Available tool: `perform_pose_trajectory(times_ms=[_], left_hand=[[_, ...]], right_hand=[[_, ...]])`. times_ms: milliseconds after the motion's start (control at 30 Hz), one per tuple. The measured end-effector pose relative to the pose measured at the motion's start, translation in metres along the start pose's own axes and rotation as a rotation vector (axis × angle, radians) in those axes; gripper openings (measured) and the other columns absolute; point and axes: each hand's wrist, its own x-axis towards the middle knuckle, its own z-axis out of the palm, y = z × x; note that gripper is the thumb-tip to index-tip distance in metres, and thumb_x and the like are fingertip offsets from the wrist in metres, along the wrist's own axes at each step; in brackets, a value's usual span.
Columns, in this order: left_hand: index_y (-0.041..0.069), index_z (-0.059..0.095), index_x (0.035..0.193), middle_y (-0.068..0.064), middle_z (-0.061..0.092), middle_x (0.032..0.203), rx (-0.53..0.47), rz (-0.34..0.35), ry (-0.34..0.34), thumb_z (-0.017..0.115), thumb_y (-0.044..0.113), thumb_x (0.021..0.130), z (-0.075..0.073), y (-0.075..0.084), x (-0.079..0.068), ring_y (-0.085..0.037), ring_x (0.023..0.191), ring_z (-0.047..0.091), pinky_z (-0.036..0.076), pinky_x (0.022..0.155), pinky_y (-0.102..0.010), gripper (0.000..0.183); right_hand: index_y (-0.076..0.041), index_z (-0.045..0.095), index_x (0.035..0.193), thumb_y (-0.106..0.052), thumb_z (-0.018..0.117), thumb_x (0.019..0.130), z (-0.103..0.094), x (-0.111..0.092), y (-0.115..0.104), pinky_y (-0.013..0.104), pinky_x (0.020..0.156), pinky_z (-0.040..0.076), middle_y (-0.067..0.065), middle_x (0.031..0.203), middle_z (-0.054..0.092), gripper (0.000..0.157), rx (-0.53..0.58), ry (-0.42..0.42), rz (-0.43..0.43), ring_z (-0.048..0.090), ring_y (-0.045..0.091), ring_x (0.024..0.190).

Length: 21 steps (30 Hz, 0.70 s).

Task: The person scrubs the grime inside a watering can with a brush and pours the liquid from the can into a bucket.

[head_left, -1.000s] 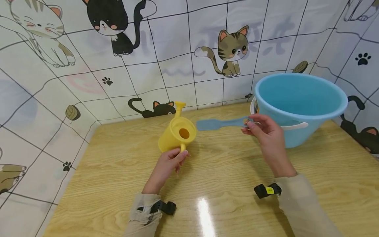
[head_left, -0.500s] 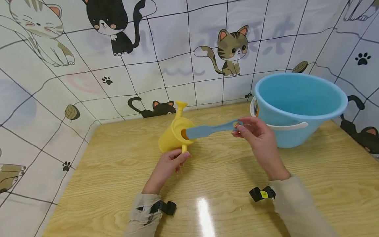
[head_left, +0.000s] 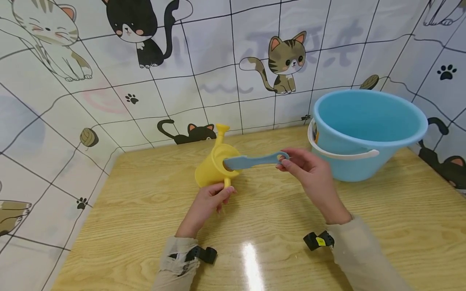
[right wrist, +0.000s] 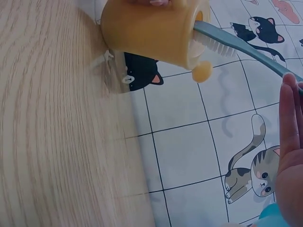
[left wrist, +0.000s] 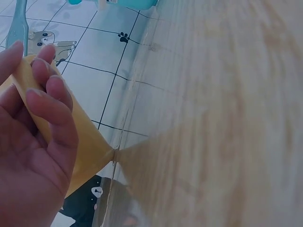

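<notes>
A yellow toy watering can (head_left: 208, 171) leans tilted on the table, its opening facing right and its spout toward the wall. My left hand (head_left: 205, 204) grips the can's handle; in the left wrist view its curled fingers lie against the yellow side. My right hand (head_left: 314, 180) pinches the holed handle end of a blue brush (head_left: 260, 160). White bristles show under the brush (right wrist: 236, 42) in the right wrist view. The front of its head is inside the can's opening and hidden there.
A large light-blue bucket (head_left: 347, 159) with a white handle (head_left: 342, 155) stands at the back right, close beside my right hand. Cat-patterned sheeting (head_left: 218, 89) walls in the wooden table (head_left: 145, 226) at the back and both sides.
My right hand has moved left and slightly down, bringing the brush head from beside the can into its opening. The left hand and the watering can have stayed nearly in place.
</notes>
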Motion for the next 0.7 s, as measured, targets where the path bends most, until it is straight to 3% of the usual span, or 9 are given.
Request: perform_pose_trajectory(times_ms=[167, 333, 567, 700], left_hand=[[0.010, 0.064, 0.089, -0.022, 0.047, 0.077, -0.001, 0.004, -0.006, 0.054, 0.031, 0.089, 0.000, 0.000, 0.000, -0.032, 0.067, 0.042, 0.040, 0.052, -0.032, 0.023], [0.010, 0.063, 0.087, -0.018, 0.047, 0.075, 0.006, -0.001, -0.008, 0.055, 0.031, 0.089, 0.000, -0.001, -0.001, -0.028, 0.062, 0.040, 0.040, 0.051, -0.034, 0.023], [0.009, 0.063, 0.088, -0.021, 0.047, 0.076, -0.002, 0.021, -0.003, 0.055, 0.031, 0.089, 0.000, -0.003, -0.001, -0.031, 0.064, 0.041, 0.041, 0.052, -0.037, 0.023], [0.008, 0.063, 0.087, -0.022, 0.045, 0.076, -0.017, 0.012, -0.004, 0.055, 0.030, 0.089, 0.000, -0.004, -0.001, -0.028, 0.061, 0.040, 0.040, 0.049, -0.036, 0.023]], right_hand=[[-0.001, 0.058, 0.110, -0.006, 0.058, 0.086, 0.002, -0.001, -0.004, 0.029, 0.079, 0.047, 0.014, 0.097, 0.062, 0.025, 0.012, -0.011, -0.026, 0.062, 0.026, 0.086], [0.004, 0.058, 0.102, -0.002, 0.056, 0.086, 0.009, -0.003, -0.016, 0.030, 0.075, 0.049, 0.012, 0.094, 0.059, 0.017, -0.053, -0.015, -0.072, 0.061, 0.024, 0.085], [0.001, 0.060, 0.096, -0.007, 0.057, 0.087, 0.012, -0.005, -0.022, 0.025, 0.062, 0.049, 0.008, 0.081, 0.053, 0.012, -0.186, -0.020, -0.057, 0.054, 0.021, 0.067], [0.002, 0.059, 0.096, -0.007, 0.054, 0.089, 0.013, -0.005, -0.020, 0.026, 0.053, 0.044, 0.013, 0.067, 0.052, 0.012, -0.198, -0.048, -0.060, 0.052, 0.021, 0.059]])
